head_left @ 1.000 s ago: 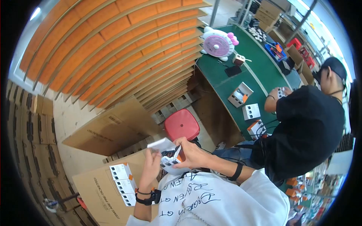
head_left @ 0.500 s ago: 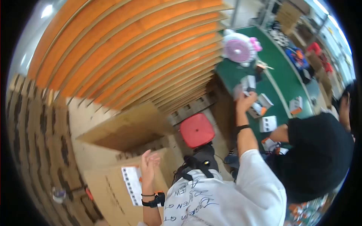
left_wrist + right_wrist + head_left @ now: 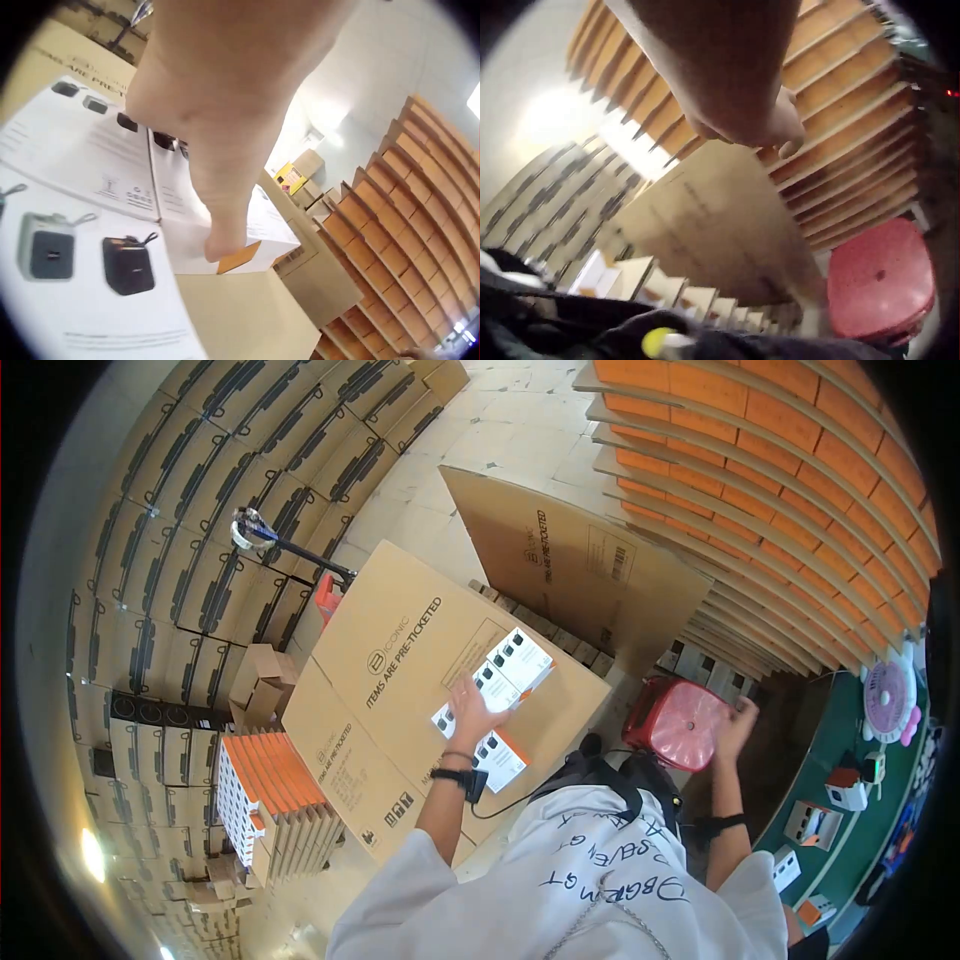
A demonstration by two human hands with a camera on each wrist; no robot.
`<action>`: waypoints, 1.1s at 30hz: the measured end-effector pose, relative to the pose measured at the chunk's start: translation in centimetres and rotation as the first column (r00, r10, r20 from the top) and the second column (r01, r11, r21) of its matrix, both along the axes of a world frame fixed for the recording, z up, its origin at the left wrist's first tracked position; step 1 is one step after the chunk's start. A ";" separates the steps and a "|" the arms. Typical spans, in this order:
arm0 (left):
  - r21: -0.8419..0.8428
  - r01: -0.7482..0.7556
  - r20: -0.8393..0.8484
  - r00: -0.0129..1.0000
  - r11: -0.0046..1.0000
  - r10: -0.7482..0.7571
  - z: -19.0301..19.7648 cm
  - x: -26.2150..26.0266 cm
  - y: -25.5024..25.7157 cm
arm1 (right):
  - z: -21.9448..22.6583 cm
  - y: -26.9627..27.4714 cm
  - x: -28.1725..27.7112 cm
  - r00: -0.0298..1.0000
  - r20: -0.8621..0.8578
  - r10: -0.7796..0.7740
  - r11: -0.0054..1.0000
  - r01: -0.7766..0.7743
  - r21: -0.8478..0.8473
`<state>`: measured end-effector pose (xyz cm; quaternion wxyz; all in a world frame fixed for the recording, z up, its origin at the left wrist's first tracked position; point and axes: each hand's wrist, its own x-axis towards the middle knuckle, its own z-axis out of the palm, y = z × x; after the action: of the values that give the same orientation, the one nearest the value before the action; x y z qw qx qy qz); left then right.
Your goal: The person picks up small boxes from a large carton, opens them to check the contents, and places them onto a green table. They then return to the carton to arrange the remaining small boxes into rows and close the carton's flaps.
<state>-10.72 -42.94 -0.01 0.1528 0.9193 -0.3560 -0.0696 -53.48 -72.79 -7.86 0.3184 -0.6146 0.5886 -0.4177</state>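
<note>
White boxes (image 3: 520, 660) printed with pictures of small black and grey speakers lie in a row on a large brown carton. My left hand (image 3: 475, 712) reaches down over the row and grips one speaker box (image 3: 184, 251). In the left wrist view its thumb presses that box's side by an orange flap (image 3: 240, 259), while the fingers are hidden behind the hand. Another speaker box (image 3: 500, 762) lies just beside my left wrist. My right hand (image 3: 737, 730) hangs near the red stool (image 3: 685, 722), fingers loosely bent and holding nothing.
The large carton (image 3: 400, 660) stands in front of me, with a brown cardboard sheet (image 3: 570, 560) leaning beyond it. Orange stacks between boards (image 3: 780, 470) rise at the right. A green table (image 3: 835, 760) bears a fan (image 3: 888, 695) and boxes. Stacked cartons (image 3: 250, 460) line the left.
Both hands held an opened white box; my right hand carried it to the green table, then came back without it. My left hand moved down onto the speaker boxes. The view swung left.
</note>
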 end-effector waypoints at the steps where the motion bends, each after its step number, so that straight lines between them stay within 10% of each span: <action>1: 0.092 0.004 -0.025 1.000 0.996 -0.002 -0.2 0.5 -0.7 | 1.3 1.3 3.4 0.982 0.071 0.176 0.983 -0.180 0.048; 4: 0.086 0.112 -0.050 0.993 0.990 -0.108 3.7 0.3 -1.7 | 6.7 6.4 12.3 0.837 0.298 0.459 0.774 -0.541 0.329; 9: -0.071 0.226 -0.007 0.974 0.972 -0.227 18.4 -7.1 -0.8 | 18.3 12.2 19.1 0.572 0.226 0.788 0.568 -0.818 0.090; 11: -0.224 0.459 -0.036 0.877 0.860 -0.478 21.0 -9.4 -0.9 | 23.1 12.7 18.9 0.319 0.594 0.738 0.216 -0.946 0.240; 15: -0.548 0.405 -0.430 0.615 0.732 -0.661 20.7 -8.4 -3.1 | 24.0 11.9 13.6 0.380 0.443 0.812 0.325 -0.925 0.197; 18: -0.466 0.534 -0.597 0.397 0.705 -0.697 20.9 -9.3 -6.2 | 24.3 11.8 9.0 0.396 0.386 0.833 0.347 -0.918 0.193; 23: -0.397 0.833 -0.579 0.098 0.385 -0.810 21.2 -12.5 -11.0 | 25.7 13.1 2.4 0.532 0.400 0.747 0.453 -0.847 0.280; 33: -0.278 0.942 -0.617 -0.326 -0.188 -0.716 21.3 -21.2 -19.4 | 25.3 17.5 -6.0 0.741 0.438 0.509 0.674 -0.659 0.333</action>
<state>-31.89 -62.33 21.32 -0.0186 0.2463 -0.8254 -0.5076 -59.50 -55.27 17.41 0.6624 -0.6027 0.3823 -0.2278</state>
